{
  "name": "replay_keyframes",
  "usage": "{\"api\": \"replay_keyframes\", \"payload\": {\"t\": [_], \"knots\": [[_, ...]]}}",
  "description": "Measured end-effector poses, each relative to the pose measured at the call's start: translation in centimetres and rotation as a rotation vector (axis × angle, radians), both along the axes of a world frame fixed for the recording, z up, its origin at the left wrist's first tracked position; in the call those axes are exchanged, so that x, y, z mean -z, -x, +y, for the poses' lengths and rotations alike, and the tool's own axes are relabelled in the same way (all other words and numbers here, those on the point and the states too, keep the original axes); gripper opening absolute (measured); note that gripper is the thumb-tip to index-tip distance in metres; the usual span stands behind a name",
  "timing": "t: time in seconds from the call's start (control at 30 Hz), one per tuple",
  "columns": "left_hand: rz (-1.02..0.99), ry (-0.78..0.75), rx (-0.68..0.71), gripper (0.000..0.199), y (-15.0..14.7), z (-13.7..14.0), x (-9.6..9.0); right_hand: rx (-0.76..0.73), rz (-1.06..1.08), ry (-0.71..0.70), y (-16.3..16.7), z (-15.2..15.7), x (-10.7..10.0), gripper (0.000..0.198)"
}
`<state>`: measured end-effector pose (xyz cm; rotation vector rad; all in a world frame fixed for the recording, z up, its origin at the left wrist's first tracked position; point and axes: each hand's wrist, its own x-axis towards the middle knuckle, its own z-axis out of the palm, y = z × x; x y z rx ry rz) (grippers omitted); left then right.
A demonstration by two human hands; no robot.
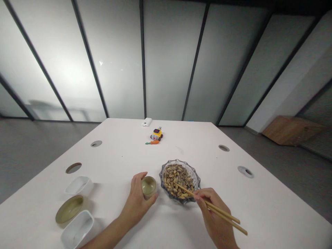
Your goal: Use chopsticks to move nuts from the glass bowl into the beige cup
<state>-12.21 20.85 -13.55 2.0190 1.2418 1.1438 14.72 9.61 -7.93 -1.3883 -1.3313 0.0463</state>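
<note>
My left hand (137,197) is wrapped round a small olive-green cup (148,185), which looks bare inside. Just right of it stands a scalloped clear glass bowl (196,174) of sunflower seeds (178,174) and what look like pistachios or peanuts (168,181). A pair of wooden chopsticks (220,210) is gripped in my right hand (214,211), at the bowl's near right edge. Their tips rest among the nuts and seeds; whether they pinch anything is too small to tell.
At the left are two white dishes (79,185) and an olive-green bowl (62,214). Farther back on the white table (124,138) lie a yellow toy truck (157,134), an orange-handled toy screwdriver (154,142) and a white box-like device (147,121). Round holes (74,168) pierce the tabletop near its sides.
</note>
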Motion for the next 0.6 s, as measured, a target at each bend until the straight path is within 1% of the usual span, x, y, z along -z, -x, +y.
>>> {"api": "replay_keyframes", "payload": {"t": [0.23, 0.43, 0.5, 0.6], "knots": [[0.000, -0.013, 0.001, 0.063, -0.02, -0.11, 0.36, 0.004, 0.000, -0.030, -0.09, -0.24, 0.32, 0.041], [0.006, -0.019, 0.001, 0.063, -0.06, -0.09, 0.36, -0.065, -0.036, -0.067, 0.17, -0.21, -0.01, 0.037], [0.009, -0.027, 0.000, 0.062, -0.06, -0.08, 0.36, -0.074, -0.047, -0.051, 0.25, -0.16, 0.02, 0.040], [0.007, -0.039, -0.005, 0.060, -0.09, -0.06, 0.40, -0.068, -0.066, 0.021, 0.38, -0.16, 0.38, 0.046]]}}
